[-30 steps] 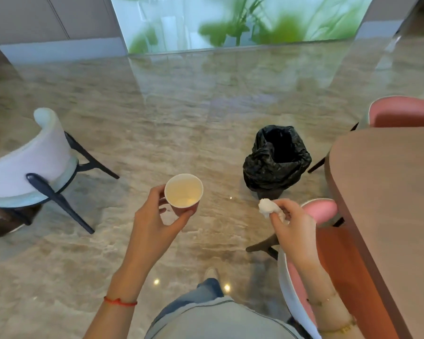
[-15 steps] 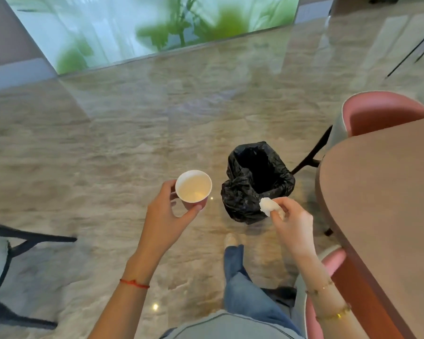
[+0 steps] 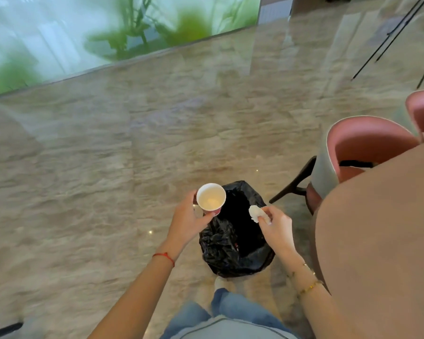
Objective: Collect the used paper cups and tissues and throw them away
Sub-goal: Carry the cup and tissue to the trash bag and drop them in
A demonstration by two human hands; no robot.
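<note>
Black-lined bin sits lower centre on floor; my left hand grips paper cup over its left rim, right hand pinches crumpled tissue above the opening.

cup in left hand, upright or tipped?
Upright: the left hand holds the paper cup mouth-up, round rim facing the camera, at the bin bag edge.

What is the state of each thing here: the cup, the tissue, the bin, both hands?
paper cup: upright, held over the bin's edge
tissue: crumpled, pinched above the bin's opening
trash bin: open, lined with a black bag
left hand: grips the cup
right hand: pinches the tissue
pink chair: empty, at the table
</note>
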